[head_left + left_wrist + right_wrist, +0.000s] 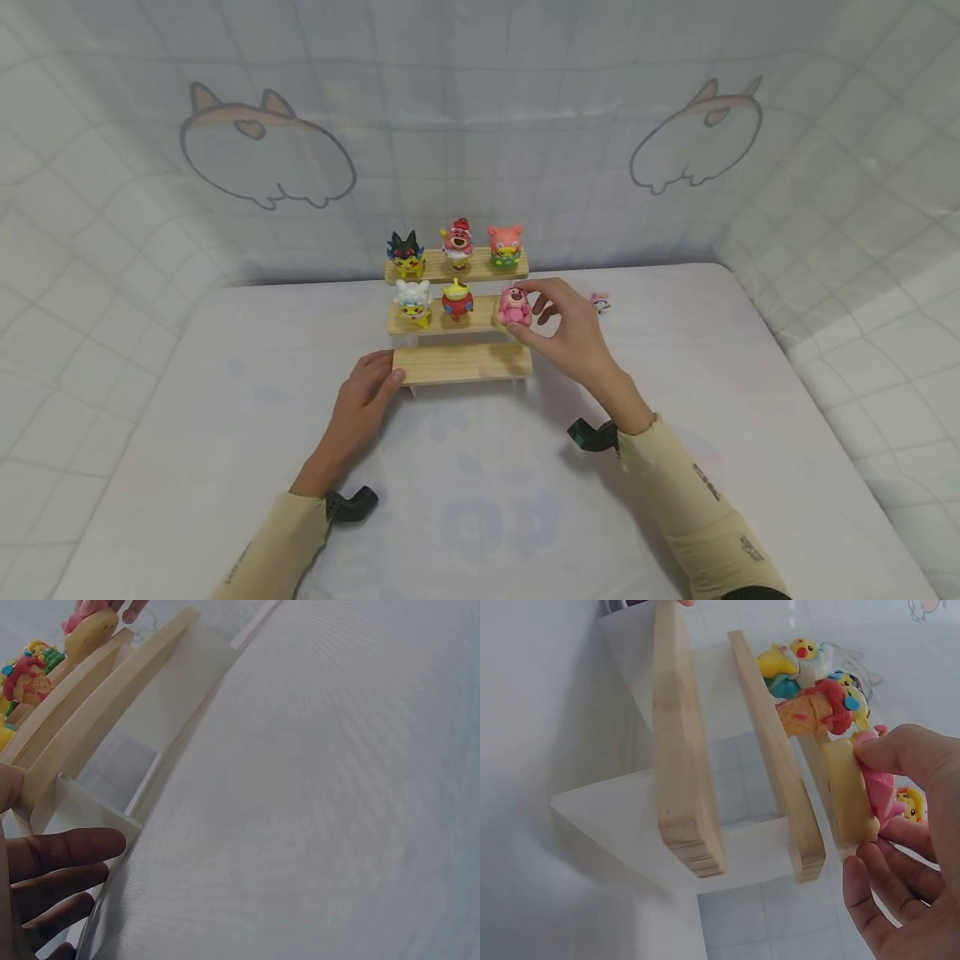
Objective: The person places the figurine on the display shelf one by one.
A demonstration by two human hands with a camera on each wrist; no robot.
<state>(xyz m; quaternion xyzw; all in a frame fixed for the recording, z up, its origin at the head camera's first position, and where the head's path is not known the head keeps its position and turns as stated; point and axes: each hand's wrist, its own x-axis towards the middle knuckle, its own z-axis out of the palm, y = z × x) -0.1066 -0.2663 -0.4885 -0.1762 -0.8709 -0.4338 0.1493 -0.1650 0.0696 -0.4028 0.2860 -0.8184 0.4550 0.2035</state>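
My right hand (573, 329) pinches a pink bear figurine (515, 307) between thumb and fingers at the right end of the middle shelf (480, 321). In the right wrist view, the figurine's thick yellow base (849, 793) is at that shelf; whether it touches the wood is unclear. My left hand (365, 387) rests at the left end of the bottom shelf (461, 364). In the left wrist view its thumb touches the wood, while its fingers (67, 851) extend, spread, beside the white support (79, 810). A white-hooded figurine (413, 302) and a red-and-yellow figurine (457, 302) share the middle shelf.
The top shelf (442, 267) holds a dark-eared figurine (406, 254), a pink bear with a red top (458, 243) and a pink-hooded figurine (506, 247). Another small figurine (600, 302) is on the white-covered table (675, 333), right of the stand.
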